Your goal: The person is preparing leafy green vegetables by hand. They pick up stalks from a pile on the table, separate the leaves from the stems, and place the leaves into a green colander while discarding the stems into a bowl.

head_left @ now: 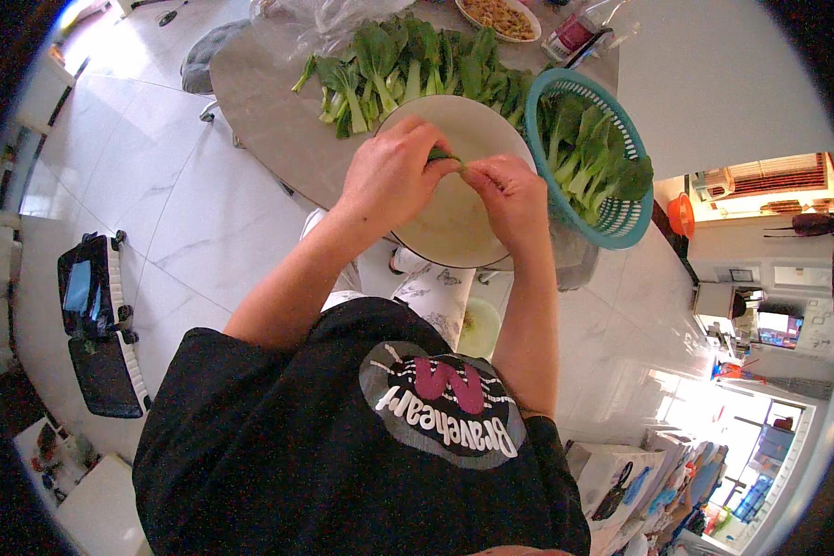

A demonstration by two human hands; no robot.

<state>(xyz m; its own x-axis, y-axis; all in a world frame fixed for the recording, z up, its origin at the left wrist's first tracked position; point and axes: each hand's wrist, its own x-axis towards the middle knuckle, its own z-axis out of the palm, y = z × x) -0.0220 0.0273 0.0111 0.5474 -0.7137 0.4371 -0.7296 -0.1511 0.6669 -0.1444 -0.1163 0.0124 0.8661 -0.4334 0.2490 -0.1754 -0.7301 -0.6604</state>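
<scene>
Over a wide white basin (459, 227) of cloudy water, my two hands meet at a small piece of leafy green vegetable (446, 157). My left hand (394, 167) has its fingers closed around the leafy part. With thumb and fingertips, my right hand (511, 193) pinches the thin end of the same piece. Behind the basin lies a long pile of leafy greens (417, 60) with pale stems. To the right, a teal plastic colander (632, 139) holds more greens (588, 153), their stems toward the near side.
The round grey table (269, 120) also carries a clear plastic bag (320, 23), a bowl of brown food (500, 17) and a jar with a red label (574, 37). Below the table edge sits a pale green container (479, 329). A black object (88, 287) stands on the tiled floor at left.
</scene>
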